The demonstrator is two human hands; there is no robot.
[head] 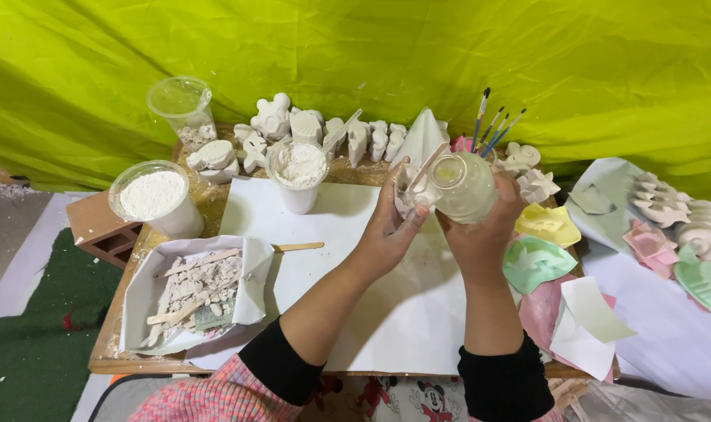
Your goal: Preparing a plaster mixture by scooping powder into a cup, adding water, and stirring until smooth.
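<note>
Up close, both hands wrapped around a clear rounded plastic bottle (463, 187), left hand (388, 230), right hand (480, 234), chalky powder tub (154, 197) nearby

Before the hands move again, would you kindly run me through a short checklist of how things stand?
1. Right hand grips the clear plastic cup: ok.
2. Left hand on the wooden stick: ok.
3. Stick inside the cup: cannot tell.
4. White paper covers the work area: ok.
5. Cup of white mix stands upright: ok.
6. Tub of white powder upright, uncovered: ok.
</note>
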